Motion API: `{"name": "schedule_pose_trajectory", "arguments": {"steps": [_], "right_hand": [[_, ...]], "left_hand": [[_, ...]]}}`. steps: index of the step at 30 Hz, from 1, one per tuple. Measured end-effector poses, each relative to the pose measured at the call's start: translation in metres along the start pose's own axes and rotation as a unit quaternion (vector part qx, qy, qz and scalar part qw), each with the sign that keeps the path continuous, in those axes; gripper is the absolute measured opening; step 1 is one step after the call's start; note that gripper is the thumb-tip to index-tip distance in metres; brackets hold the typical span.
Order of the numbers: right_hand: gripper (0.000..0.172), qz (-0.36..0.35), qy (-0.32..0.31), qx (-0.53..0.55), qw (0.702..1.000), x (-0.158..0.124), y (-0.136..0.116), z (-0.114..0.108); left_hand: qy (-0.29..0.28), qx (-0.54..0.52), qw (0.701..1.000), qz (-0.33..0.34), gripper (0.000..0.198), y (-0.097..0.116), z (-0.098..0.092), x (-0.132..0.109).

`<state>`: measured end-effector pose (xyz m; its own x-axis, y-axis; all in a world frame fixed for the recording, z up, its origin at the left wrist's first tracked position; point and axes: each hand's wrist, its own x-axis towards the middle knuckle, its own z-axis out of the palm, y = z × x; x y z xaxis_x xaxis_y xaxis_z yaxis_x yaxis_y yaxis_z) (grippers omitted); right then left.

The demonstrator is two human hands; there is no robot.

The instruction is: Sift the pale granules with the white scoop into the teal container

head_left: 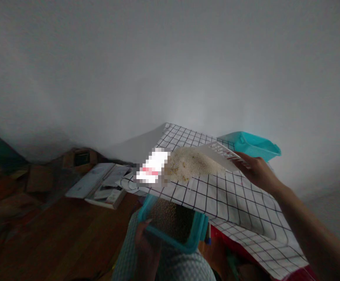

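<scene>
My right hand (254,168) is closed on the near end of a white slotted plastic panel (222,156), held tilted on its edge over the table. The panel's lower edge meets a spread pile of pale grains (189,164) mixed with yellowish bits. At my lap, below the table's front edge, my left hand (146,236) grips the left side of a teal plastic box (170,239), thumb on the rim. Brownish grains (168,216) lie inside this box; the table edge hides part of it. A bright phone-like screen (152,168), blurred out, touches the pile's left side.
A white cloth with black grid lines (207,195) covers the table. Another teal container (254,145) stands behind my right hand, near the wall (170,78). On the floor at left are an open flat white box (105,187) and cardboard boxes (80,158).
</scene>
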<state>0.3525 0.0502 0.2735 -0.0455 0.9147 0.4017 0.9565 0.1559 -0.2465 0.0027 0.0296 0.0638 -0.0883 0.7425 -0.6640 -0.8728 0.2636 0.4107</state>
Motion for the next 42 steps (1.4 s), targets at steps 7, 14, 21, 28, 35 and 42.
{"name": "schedule_pose_trajectory", "arguments": {"steps": [7, 14, 21, 28, 35, 42], "right_hand": [[0.049, 0.011, -0.060, -0.072, 0.996, 0.038, -0.002, 0.039], [0.052, 0.015, -0.071, -0.036, 0.997, 0.042, -0.001, 0.032], [0.050, -0.016, -0.108, -0.052, 0.993, 0.044, -0.010, 0.038], [0.048, 0.009, -0.088, -0.078, 0.993, 0.057, -0.011, 0.040], [0.044, -0.033, -0.123, -0.050, 0.991, 0.051, -0.018, 0.036], [0.043, -0.004, -0.087, -0.040, 0.995, 0.066, -0.009, 0.036]], "left_hand": [[-0.005, -0.025, 0.999, -0.022, 0.026, 0.000, -0.003, 0.001], [-0.003, -0.028, 0.999, -0.024, 0.030, 0.002, 0.000, -0.003], [-0.004, -0.024, 1.000, -0.018, 0.032, 0.001, 0.002, -0.003], [-0.004, -0.016, 1.000, -0.014, 0.030, 0.000, -0.001, 0.000], [-0.018, -0.009, 1.000, -0.008, 0.032, -0.001, -0.006, 0.003], [-0.011, -0.023, 1.000, -0.016, 0.025, 0.000, -0.002, 0.002]]}}
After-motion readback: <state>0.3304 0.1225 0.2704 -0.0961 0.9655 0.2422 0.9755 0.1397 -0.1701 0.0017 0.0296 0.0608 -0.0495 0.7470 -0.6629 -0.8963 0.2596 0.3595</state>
